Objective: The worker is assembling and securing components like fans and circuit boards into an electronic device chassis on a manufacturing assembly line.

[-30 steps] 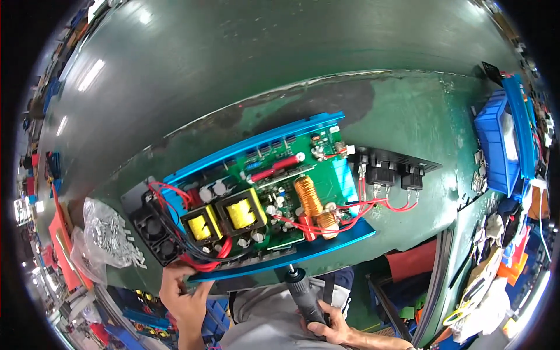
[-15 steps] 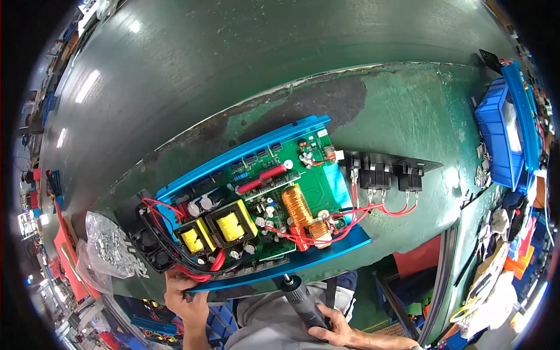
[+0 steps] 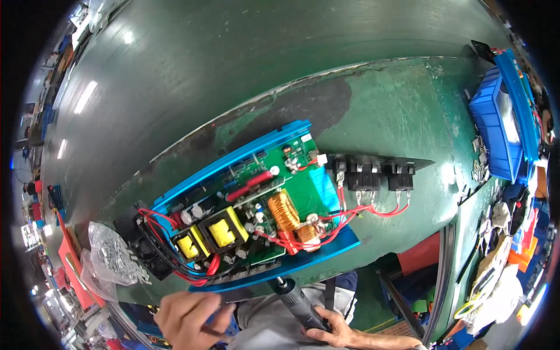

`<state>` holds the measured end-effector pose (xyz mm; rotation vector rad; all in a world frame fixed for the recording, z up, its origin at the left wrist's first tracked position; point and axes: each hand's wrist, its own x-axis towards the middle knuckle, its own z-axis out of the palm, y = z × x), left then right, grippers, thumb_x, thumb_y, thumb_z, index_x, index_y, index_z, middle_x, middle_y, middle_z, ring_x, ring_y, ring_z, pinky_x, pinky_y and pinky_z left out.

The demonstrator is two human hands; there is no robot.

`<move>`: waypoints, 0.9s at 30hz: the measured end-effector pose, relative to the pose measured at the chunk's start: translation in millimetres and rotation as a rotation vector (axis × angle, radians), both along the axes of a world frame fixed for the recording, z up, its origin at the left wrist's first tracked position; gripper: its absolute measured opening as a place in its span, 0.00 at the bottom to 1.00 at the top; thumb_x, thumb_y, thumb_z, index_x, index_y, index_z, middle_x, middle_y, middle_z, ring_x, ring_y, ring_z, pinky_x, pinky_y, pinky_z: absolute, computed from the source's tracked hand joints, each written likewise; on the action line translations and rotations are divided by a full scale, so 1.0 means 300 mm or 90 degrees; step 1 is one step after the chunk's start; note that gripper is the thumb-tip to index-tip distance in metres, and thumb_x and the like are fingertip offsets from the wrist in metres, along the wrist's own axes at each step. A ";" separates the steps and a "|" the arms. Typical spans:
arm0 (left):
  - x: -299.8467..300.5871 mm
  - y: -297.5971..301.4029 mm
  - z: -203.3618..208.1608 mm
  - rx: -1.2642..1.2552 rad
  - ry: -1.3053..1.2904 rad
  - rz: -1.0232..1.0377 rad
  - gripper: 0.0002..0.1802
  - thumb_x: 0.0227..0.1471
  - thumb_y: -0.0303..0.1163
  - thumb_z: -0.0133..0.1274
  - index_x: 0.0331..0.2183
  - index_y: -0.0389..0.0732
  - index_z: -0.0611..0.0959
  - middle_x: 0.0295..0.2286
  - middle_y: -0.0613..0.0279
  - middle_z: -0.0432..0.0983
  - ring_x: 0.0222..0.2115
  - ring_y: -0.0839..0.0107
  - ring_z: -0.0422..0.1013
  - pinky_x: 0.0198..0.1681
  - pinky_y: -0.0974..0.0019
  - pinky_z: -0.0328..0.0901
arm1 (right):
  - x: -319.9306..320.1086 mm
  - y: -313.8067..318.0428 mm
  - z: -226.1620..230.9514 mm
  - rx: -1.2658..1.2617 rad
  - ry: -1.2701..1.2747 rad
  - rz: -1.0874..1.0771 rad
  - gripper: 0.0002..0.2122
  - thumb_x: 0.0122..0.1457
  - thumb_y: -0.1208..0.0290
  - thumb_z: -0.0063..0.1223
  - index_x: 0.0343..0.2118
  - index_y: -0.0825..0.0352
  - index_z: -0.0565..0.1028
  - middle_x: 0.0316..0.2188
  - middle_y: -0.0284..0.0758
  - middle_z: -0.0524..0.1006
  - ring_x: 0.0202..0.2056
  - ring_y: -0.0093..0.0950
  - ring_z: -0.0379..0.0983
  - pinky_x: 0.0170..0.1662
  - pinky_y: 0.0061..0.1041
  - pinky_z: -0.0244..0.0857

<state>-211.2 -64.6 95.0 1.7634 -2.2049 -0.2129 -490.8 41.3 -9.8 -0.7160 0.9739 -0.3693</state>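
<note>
My right hand [image 3: 333, 330] is wrapped round the grey and black body of a powered screwdriver [image 3: 299, 304], at the bottom centre. Its bit points up and left, close to the near edge of a blue metal housing [image 3: 315, 252]. In that housing lies a green circuit board [image 3: 303, 195] with yellow transformers [image 3: 222, 233], copper coils [image 3: 284, 211] and red wires. My left hand [image 3: 192, 321] is off the housing, in front of its near left corner, slightly blurred. Its fingers are loosely bent and apart, with nothing visible in them. Black fans [image 3: 153, 256] sit at the housing's left end.
Red wires lead right to a black panel [image 3: 417, 164] with black sockets. A clear bag of small metal parts [image 3: 114, 256] lies at the left. At the right stands a blue bin [image 3: 496, 128] with loose metal pieces [image 3: 480, 160] by it. The green bench [image 3: 402, 99] ends near me.
My left hand has let go of the housing's near left corner and moved down toward me. The housing sits slightly further left in view. My right hand still holds the screwdriver.
</note>
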 end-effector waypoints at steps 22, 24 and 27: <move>-0.107 -0.121 -0.054 0.083 -0.134 -0.148 0.20 0.39 0.28 0.61 0.39 0.37 0.86 0.34 0.66 0.75 0.25 0.73 0.67 0.24 0.75 0.62 | 0.013 0.061 -0.042 0.164 -0.103 -0.054 0.50 0.58 0.23 0.26 0.52 0.77 0.70 0.30 0.40 0.77 0.30 0.26 0.73 0.34 0.24 0.65; -0.102 -0.120 -0.053 0.079 -0.126 -0.161 0.21 0.38 0.28 0.60 0.40 0.36 0.86 0.35 0.65 0.75 0.25 0.72 0.67 0.24 0.75 0.62 | 0.014 0.057 -0.029 0.151 -0.091 -0.053 0.49 0.59 0.23 0.25 0.52 0.77 0.69 0.30 0.40 0.77 0.30 0.26 0.73 0.34 0.24 0.65; -0.108 -0.121 -0.074 0.082 -0.117 -0.187 0.24 0.36 0.28 0.57 0.41 0.34 0.85 0.35 0.63 0.74 0.25 0.72 0.68 0.23 0.74 0.62 | 0.009 0.038 -0.013 0.146 -0.066 -0.042 0.49 0.60 0.24 0.24 0.54 0.78 0.68 0.29 0.40 0.77 0.29 0.25 0.73 0.33 0.24 0.64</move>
